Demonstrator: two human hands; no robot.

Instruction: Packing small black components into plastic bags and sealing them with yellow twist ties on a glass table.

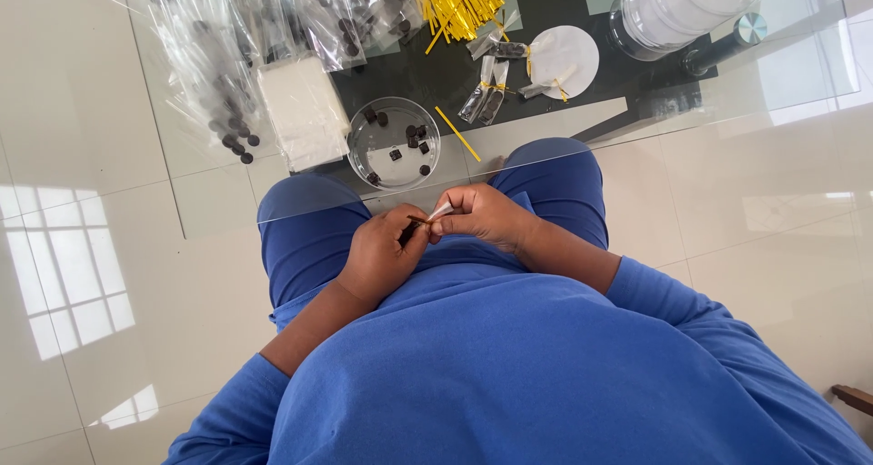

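Observation:
My left hand [384,251] and my right hand [484,215] meet over my lap, just below the edge of the glass table [582,120]. Together they pinch a small clear bag [427,221] with dark pieces inside and a gold twist tie at its neck. A round clear bowl [394,143] holding several dark pieces sits on the table right above my hands. One loose gold twist tie [457,134] lies beside the bowl.
A heap of gold twist ties [457,1] lies at the back. Tied small bags [491,88] lie near a white round lid [564,60]. Clear bags of dark pieces [227,56], a white stack [303,110] and a large clear jar [677,6] stand around.

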